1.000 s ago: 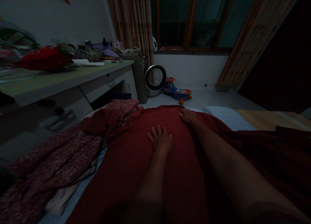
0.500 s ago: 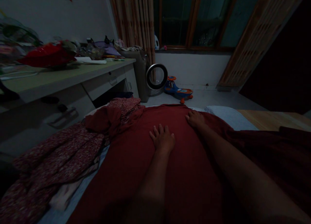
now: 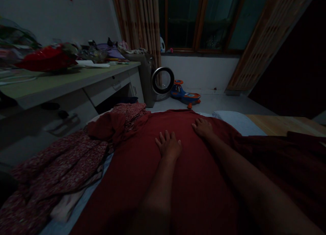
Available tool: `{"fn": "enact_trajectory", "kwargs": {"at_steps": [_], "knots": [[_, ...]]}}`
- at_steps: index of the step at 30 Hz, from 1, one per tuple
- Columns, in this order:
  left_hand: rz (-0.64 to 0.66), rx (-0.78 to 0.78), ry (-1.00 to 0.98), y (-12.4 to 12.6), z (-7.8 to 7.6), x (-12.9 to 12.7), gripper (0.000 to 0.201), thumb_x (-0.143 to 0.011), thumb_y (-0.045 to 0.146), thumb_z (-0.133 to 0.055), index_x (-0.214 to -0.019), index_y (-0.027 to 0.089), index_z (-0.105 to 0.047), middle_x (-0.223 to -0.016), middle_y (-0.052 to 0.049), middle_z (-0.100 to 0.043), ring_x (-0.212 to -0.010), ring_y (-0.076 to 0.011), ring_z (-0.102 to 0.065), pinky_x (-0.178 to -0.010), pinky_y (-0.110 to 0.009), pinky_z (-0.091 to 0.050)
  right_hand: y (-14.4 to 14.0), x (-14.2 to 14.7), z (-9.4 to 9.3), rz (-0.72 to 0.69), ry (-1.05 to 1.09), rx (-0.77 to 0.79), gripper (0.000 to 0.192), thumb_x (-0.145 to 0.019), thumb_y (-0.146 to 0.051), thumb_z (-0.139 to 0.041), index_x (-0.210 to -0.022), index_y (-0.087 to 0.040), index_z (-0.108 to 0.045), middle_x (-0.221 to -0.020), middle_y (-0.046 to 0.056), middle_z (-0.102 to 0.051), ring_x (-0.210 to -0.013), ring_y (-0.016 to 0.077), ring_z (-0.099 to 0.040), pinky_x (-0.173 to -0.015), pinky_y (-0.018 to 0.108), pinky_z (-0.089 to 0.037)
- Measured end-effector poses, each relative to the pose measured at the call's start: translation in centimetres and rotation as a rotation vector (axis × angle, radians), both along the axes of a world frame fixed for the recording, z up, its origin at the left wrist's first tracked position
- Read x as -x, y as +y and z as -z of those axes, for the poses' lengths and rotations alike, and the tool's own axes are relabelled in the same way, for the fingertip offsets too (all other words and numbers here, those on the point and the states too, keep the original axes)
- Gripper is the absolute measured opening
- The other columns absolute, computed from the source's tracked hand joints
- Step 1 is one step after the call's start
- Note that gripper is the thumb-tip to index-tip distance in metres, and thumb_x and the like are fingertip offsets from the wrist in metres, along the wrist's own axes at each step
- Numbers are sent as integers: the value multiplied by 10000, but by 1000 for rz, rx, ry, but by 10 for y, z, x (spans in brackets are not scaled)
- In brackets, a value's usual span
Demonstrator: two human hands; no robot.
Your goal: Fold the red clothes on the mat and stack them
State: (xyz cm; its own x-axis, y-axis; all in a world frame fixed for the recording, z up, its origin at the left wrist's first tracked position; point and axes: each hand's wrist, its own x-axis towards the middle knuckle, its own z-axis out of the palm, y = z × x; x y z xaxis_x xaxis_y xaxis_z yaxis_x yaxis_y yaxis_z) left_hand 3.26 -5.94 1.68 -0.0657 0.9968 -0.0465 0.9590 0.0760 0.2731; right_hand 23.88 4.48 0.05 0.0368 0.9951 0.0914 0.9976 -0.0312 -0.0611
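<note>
A dark red garment (image 3: 142,167) lies spread out in front of me, mostly smooth across its middle. My left hand (image 3: 168,146) rests palm down on its centre, fingers spread. To the right and a little farther off, my right hand (image 3: 203,127) lies on the same cloth near its far right part, fingers extended. Neither hand grips anything. A bunched dark red part (image 3: 109,126) lies at the left, against a red patterned garment (image 3: 63,163). The near end of the red garment is dark and partly behind my forearms.
Light blue cloth (image 3: 235,122) shows beneath, beside a bare wooden surface (image 3: 277,122). On the left stands a desk (image 3: 102,73) with a red bag (image 3: 48,58) and clutter. A washing machine with its round door (image 3: 163,80) open and a blue ride-on toy (image 3: 187,96) are beyond.
The view has shifted slightly to the right. My right hand has slid a little toward me on the cloth; the left hand stays in nearly the same place.
</note>
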Motion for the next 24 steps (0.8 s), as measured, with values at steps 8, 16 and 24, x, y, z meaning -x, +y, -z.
{"fn": "enact_trajectory", "kwargs": {"at_steps": [8,16,24], "knots": [[4,-21,-6,0,1,0,613,-883,495,-408,-1445,252,-395,-1577,-103,-256,-1450,-383,-138,-1123,-636,-115,9,-40,-9,30,3,-36,459,-956,-400,-339,-1235,-103,-549,-1277,195,-553,-1176,276,-502,-996,386,-353],[-1,-4,-5,1,1,1,610,-884,498,-411,-1445,258,-388,-1577,-96,-258,-1452,-374,-132,-1124,-629,-116,-28,-13,-6,-17,11,-4,456,-962,-463,-324,-1269,-201,-536,-1391,137,-487,-1272,273,-433,-1027,439,-335],[184,-233,-21,-17,-8,-20,437,-922,323,-424,-1351,269,-491,-1462,-75,-420,-1320,-257,-370,-1099,-427,-289,-103,-20,-60,44,-45,-15,500,-863,-380,-490,-1323,-186,-509,-1431,135,-455,-1297,303,-418,-1043,419,-344]]}}
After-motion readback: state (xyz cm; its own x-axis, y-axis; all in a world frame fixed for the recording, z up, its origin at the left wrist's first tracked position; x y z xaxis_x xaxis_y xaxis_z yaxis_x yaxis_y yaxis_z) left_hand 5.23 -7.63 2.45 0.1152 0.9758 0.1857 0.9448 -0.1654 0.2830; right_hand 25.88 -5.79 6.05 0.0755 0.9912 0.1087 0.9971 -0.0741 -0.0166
